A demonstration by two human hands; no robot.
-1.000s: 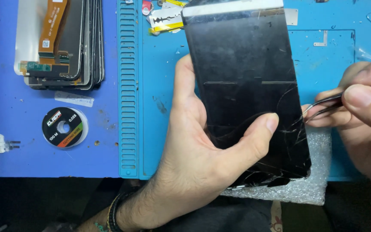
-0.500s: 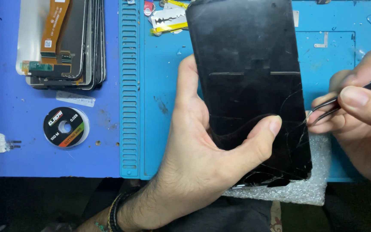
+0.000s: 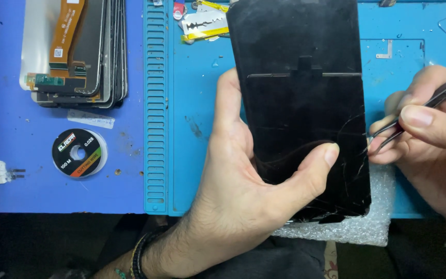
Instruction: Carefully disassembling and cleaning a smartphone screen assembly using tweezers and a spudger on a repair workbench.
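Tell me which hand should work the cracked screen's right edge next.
Right, probably. The right hand holds the tweezers, whose tips sit at the screen's right edge. The left hand grips the screen, thumb across it.

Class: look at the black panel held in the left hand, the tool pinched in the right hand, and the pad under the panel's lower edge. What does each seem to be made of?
Black panel: probably glass, glossy, with fine branching cracks near its lower right corner.
Tweezers: apparently metal, thin dark arms with a dull sheen.
Pad: looks like clear plastic bubble wrap, judging by its rows of small blisters.
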